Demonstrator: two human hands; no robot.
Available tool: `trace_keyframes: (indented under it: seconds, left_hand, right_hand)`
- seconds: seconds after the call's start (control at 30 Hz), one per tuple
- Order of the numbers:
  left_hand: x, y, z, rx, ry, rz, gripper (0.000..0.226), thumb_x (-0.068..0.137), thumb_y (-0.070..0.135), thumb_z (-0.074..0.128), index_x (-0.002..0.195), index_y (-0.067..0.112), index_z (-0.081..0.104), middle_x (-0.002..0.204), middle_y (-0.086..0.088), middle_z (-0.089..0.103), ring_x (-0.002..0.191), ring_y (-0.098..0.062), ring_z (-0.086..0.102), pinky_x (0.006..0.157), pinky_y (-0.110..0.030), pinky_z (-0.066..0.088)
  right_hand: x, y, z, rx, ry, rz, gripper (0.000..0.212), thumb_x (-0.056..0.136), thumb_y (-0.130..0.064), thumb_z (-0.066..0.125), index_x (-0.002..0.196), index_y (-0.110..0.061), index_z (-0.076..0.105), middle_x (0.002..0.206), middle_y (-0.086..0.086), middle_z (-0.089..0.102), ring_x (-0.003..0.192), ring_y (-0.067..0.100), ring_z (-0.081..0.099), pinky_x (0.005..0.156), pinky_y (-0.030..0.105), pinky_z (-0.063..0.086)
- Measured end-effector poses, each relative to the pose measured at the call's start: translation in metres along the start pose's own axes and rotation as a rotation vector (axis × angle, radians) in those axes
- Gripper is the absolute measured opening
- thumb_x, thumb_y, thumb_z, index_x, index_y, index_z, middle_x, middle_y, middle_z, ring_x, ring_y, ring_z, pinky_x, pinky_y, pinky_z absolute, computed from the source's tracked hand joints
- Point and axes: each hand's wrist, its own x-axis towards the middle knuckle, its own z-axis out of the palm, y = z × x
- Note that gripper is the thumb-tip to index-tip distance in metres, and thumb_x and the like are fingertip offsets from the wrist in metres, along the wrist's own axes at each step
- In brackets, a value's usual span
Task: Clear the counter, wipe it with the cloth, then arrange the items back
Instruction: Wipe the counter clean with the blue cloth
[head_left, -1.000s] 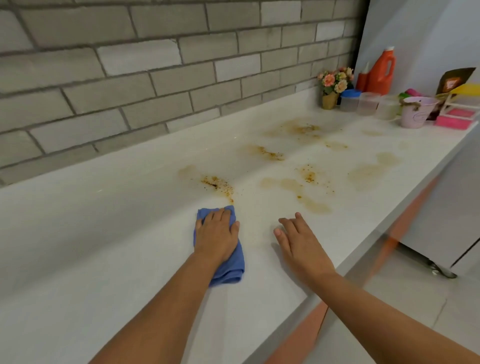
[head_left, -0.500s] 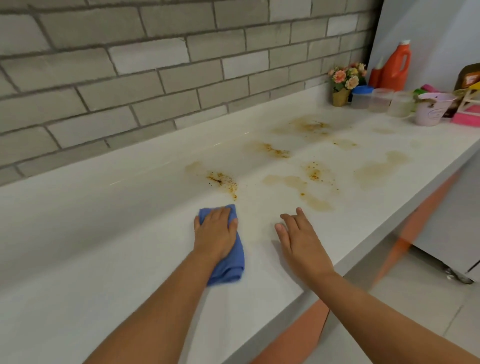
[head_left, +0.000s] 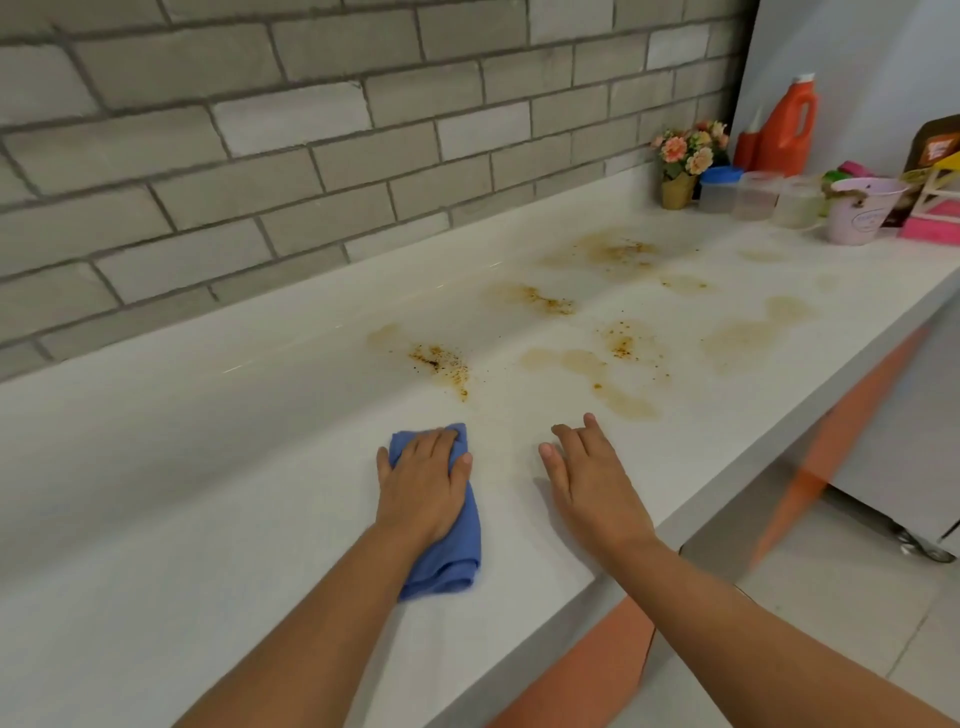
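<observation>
Two hands on my worktop (head_left: 208, 467) | left hand (head_left: 423, 488) flat, pressing the folded cloth (head_left: 457, 566) just short of the nearest stain (head_left: 439, 361) so I can wipe | right hand (head_left: 592, 488) spread beside it, bracing | items (head_left: 857, 213) parked far end

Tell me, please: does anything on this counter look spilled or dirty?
Yes: brown stains with dark specks spread over the white counter, beyond the blue cloth under the left hand. They look like an unwiped spill.
</observation>
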Motion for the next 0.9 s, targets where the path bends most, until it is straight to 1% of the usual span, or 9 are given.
trace_keyframes:
  seconds: [0.17,0.33,0.43,0.5,0.57,0.6,0.7,0.77,0.9]
  left_hand:
    - [0.018,0.021,0.012,0.060,-0.116,-0.058,0.056,0.101,0.040,0.011,0.151,0.018,0.001,0.159,0.001,-0.001,0.147,-0.018,-0.003,0.117,-0.044,-0.007]
    - [-0.053,0.065,0.027,-0.032,-0.115,0.145,0.062,0.095,0.048,-0.003,0.151,0.020,0.001,0.159,0.004,-0.003,0.146,-0.014,-0.010,0.115,-0.035,-0.015]
    - [-0.074,0.063,0.016,-0.597,-0.168,0.116,0.056,0.098,0.045,0.005,0.147,0.025,0.023,0.155,0.003,0.023,0.144,-0.011,0.012,0.121,-0.037,-0.001]
    - [-0.072,0.043,0.000,-0.850,-0.036,-0.013,0.042,0.103,0.031,0.020,0.144,0.028,0.028,0.150,0.008,0.030,0.137,-0.001,0.022,0.120,-0.033,0.000]
    - [-0.060,0.011,-0.012,-0.704,0.175,-0.103,0.042,0.102,0.028,0.023,0.143,0.025,0.031,0.149,0.005,0.033,0.137,-0.005,0.025,0.119,-0.032,-0.003]
    - [-0.051,-0.008,-0.015,-0.567,0.232,-0.139,0.043,0.102,0.029,0.024,0.144,0.021,0.032,0.149,0.001,0.033,0.140,-0.011,0.024,0.118,-0.035,-0.004]
    - [-0.030,-0.051,-0.013,-0.218,0.210,-0.249,0.048,0.101,0.032,0.022,0.146,0.013,0.028,0.153,-0.007,0.026,0.145,-0.023,0.013,0.117,-0.043,-0.003]
    - [-0.027,-0.063,-0.009,-0.169,0.193,-0.293,0.052,0.101,0.035,0.021,0.147,0.012,0.025,0.155,-0.009,0.022,0.145,-0.025,0.008,0.118,-0.045,-0.002]
    - [-0.025,-0.061,-0.005,-0.127,0.181,-0.238,0.054,0.100,0.038,0.021,0.149,0.013,0.020,0.157,-0.008,0.013,0.146,-0.023,0.001,0.118,-0.043,-0.005]
  right_hand:
    - [0.003,0.002,0.001,0.053,0.029,0.022,0.047,0.101,-0.036,0.024,0.140,-0.013,0.036,0.152,0.004,0.029,0.146,0.014,0.005,0.115,0.025,0.013]
    - [-0.003,-0.001,-0.004,0.152,0.052,0.015,0.045,0.102,-0.032,0.024,0.139,-0.010,0.039,0.151,0.005,0.031,0.145,0.013,0.010,0.112,0.020,0.013]
    - [-0.013,-0.011,-0.005,0.061,0.121,-0.067,0.050,0.098,-0.036,0.024,0.126,-0.006,0.054,0.133,0.012,0.051,0.133,0.026,0.036,0.104,0.026,0.029]
    - [-0.025,-0.028,0.001,-0.089,0.199,-0.155,0.051,0.093,-0.032,0.027,0.111,-0.002,0.063,0.116,0.015,0.060,0.113,0.033,0.053,0.090,0.034,0.042]
    - [-0.044,-0.056,0.017,-0.248,-0.003,-0.099,0.052,0.098,-0.034,0.026,0.129,0.001,0.049,0.137,0.020,0.043,0.129,0.037,0.039,0.105,0.039,0.034]
    - [-0.055,-0.066,0.028,-0.331,-0.168,-0.043,0.061,0.099,-0.041,0.020,0.143,0.000,0.028,0.151,0.021,0.022,0.142,0.036,0.018,0.116,0.040,0.016]
    - [-0.070,-0.071,0.040,-0.467,-0.308,-0.065,0.089,0.076,-0.057,-0.016,0.148,-0.004,-0.009,0.156,0.017,-0.015,0.144,0.030,-0.017,0.109,0.040,-0.019]
    - [-0.058,-0.053,0.032,-0.447,-0.295,-0.111,0.093,0.067,-0.052,-0.024,0.149,-0.009,-0.008,0.157,0.011,-0.015,0.145,0.023,-0.016,0.109,0.036,-0.019]
    - [-0.010,-0.014,-0.001,-0.500,-0.318,-0.093,0.054,0.101,-0.042,0.011,0.151,-0.023,0.001,0.159,-0.002,-0.009,0.146,0.015,-0.011,0.115,0.047,-0.009]
